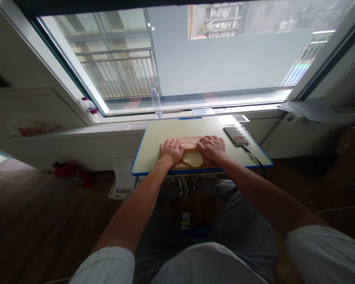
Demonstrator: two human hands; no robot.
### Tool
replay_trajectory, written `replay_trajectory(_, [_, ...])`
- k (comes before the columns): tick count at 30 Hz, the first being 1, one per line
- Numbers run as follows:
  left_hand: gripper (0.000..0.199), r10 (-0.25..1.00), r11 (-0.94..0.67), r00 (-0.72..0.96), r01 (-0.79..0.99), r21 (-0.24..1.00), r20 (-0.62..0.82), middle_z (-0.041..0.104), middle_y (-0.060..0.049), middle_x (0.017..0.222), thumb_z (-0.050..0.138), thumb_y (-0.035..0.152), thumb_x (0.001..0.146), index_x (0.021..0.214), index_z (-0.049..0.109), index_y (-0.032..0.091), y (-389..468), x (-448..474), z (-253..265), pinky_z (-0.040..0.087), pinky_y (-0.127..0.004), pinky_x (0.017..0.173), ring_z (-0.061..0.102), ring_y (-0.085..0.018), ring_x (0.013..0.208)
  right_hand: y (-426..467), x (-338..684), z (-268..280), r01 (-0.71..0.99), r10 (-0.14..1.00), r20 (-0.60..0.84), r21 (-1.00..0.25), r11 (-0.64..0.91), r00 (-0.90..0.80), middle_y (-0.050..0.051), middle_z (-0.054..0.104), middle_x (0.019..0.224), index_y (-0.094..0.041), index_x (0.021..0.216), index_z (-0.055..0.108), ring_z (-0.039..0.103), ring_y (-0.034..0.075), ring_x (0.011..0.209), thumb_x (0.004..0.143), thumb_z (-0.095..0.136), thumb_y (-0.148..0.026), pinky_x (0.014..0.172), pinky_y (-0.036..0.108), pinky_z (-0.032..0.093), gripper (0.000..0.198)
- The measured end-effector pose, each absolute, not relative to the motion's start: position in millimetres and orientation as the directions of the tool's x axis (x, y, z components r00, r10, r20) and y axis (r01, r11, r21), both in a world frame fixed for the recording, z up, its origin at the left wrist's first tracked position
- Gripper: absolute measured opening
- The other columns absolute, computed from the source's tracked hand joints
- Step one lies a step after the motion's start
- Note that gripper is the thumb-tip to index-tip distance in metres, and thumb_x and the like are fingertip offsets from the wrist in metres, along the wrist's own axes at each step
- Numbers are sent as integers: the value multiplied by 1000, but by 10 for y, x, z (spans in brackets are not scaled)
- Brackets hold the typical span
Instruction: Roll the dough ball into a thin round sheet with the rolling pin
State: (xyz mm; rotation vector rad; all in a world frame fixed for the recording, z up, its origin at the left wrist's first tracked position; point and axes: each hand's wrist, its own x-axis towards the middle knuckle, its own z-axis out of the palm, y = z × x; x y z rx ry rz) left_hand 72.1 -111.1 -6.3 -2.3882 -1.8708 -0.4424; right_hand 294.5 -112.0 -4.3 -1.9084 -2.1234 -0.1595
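Observation:
A flat, pale piece of dough (193, 159) lies on a wooden board (208, 163) near the front edge of the small table (156, 130). Across the dough runs a wooden rolling pin (191, 148), its middle showing between my two hands. My left hand (171, 151) is wrapped over the pin's left part, and my right hand (212, 147) over its right part. Both palms face down with the fingers curled forward, so the pin's ends are hidden. Some of the dough shows on the far side of the pin too.
A phone (235, 135) with a cable lies at the table's right. Behind, the windowsill holds a clear bottle (156, 103) and a white keypad-like object (202, 111). Papers (310, 109) lie far right. A red fire extinguisher (73, 173) is on the floor at left.

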Motion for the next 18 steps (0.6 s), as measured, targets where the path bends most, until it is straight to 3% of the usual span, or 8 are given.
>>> replay_trajectory(18, [50,936,-258,212,956,139,282,65,-5,165,40,43,113,146,74,31,-1299,738,-30,40,-55,128,56,-32,151,-1239,2961,-82,986,942,318,-90,139,-104,6,71,154,-31,134,77,54,34,140,114,39,-57,122,54,32,50])
